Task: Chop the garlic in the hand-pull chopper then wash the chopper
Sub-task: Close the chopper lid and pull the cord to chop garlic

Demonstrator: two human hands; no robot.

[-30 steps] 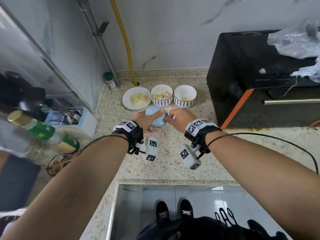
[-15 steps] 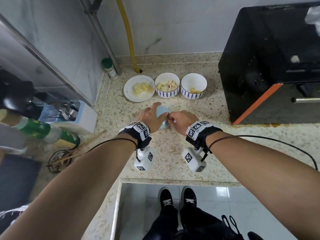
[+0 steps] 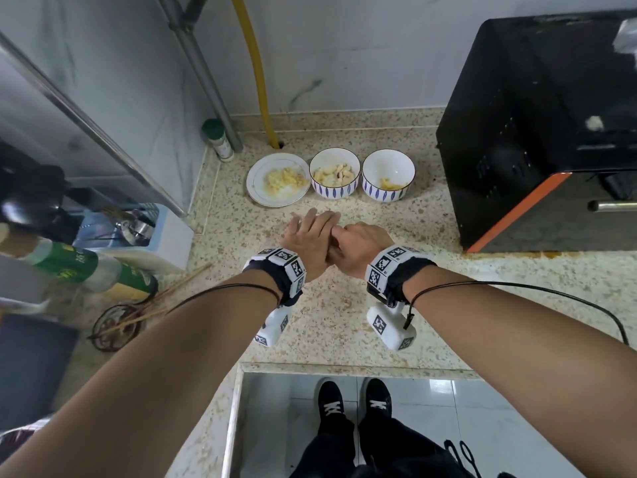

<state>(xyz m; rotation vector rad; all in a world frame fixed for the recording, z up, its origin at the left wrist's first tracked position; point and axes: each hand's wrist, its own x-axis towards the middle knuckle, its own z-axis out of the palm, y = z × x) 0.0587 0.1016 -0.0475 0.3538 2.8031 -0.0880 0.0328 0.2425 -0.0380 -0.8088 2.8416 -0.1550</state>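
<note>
Garlic: chopped heap on plate (image 3: 262, 188), whole cloves in middle bowl (image 3: 335, 188), scraps in right bowl (image 3: 388, 191). Chopper hidden beneath left hand (image 3: 308, 238), fingers spread; right hand (image 3: 358, 246) clenched beside it, contents unclear. Chopping apparently unfinished; washing not begun.

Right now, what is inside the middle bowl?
The middle bowl holds pale peeled garlic cloves. They are piled up, so the bowl's bottom under them is hidden.
</note>
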